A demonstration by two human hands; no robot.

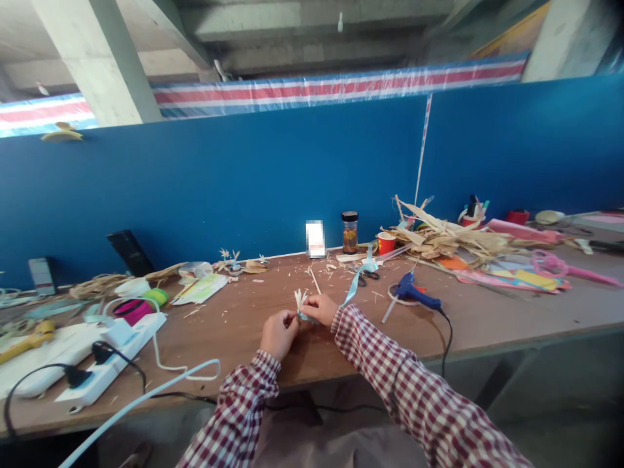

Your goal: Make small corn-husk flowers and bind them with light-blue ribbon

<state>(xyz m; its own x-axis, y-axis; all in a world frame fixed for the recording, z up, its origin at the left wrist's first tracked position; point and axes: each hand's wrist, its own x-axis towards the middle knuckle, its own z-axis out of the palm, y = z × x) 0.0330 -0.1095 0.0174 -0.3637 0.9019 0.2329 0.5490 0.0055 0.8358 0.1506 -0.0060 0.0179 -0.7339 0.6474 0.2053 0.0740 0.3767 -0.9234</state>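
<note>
Both hands meet over the brown table [253, 312], near its front edge. My left hand [277, 333] is closed, pinching the base of a small pale straw flower [299, 300] whose petals stick up. My right hand [321, 308] is closed on the same flower and on a light blue ribbon [355, 284] that runs from it up and to the right across the table. Both sleeves are red and white check.
A blue glue gun [413, 292] with a black cord lies right of the hands. Scissors [366, 275], a red cup [387, 243] and a jar [350, 232] stand behind. A heap of dried husks [446, 239] fills the right; a white power strip [110, 364] lies left.
</note>
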